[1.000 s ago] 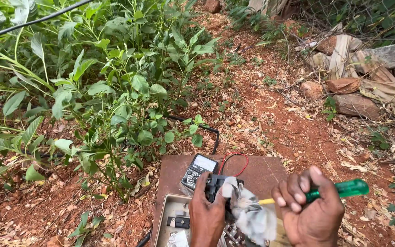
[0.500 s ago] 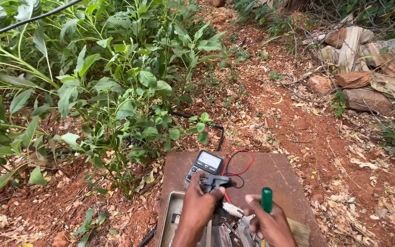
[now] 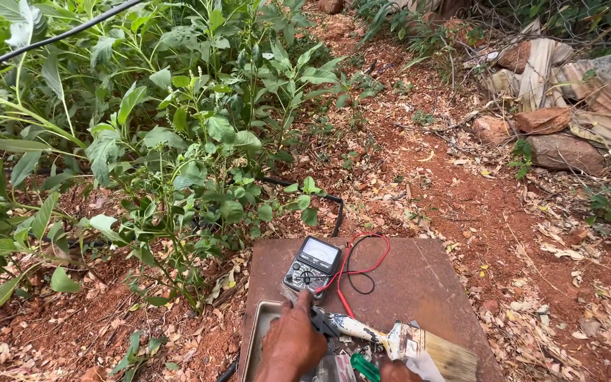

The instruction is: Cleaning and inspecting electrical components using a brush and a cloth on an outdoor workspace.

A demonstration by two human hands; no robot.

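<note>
At the bottom centre of the frame, the left hand (image 3: 293, 343) rests over a small black part (image 3: 325, 324) in a shallow metal tray (image 3: 254, 339), fingers curled; whether it grips is unclear. The right hand (image 3: 397, 372), barely visible at the bottom edge, closes on a green-handled screwdriver (image 3: 364, 367). A paintbrush (image 3: 404, 341) lies beside them, a multimeter (image 3: 312, 264) just above. Steadying the part would help.

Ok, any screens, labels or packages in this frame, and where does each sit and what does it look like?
Multimeter: on the rusty brown board, just beyond the left hand; dark body, pale grey rectangular screen at its far end, round dial below; red and black leads loop to its right.
Clear plastic packets: in the beige tray at the bottom edge, mostly hidden by the hand.
No signs or separate labels visible.
</note>
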